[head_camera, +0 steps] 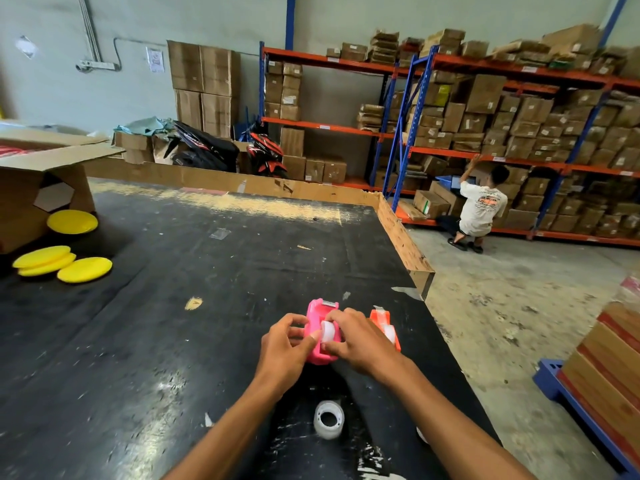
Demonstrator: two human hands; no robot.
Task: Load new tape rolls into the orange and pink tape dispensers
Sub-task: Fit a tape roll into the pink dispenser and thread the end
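A pink tape dispenser point(319, 315) lies on the black table point(194, 278) near its right edge, with a clear tape roll point(327, 331) sitting in its cradle. My left hand point(287, 344) grips the dispenser's left side, thumb against the roll. My right hand point(356, 337) pinches the roll from the right and from above. Just right of it stands the orange tape dispenser point(385, 323), partly hidden by my right hand, with a clear roll in it. A loose clear tape roll point(329, 419) lies on the table between my forearms.
Several yellow round pads point(62, 263) and an open cardboard box point(38, 181) sit at the table's left. A cardboard wall point(401, 233) edges the far and right sides. Beyond, a crouching person point(479, 209) faces box-filled shelves. Stacked boxes on a blue pallet point(585, 414) stand at right.
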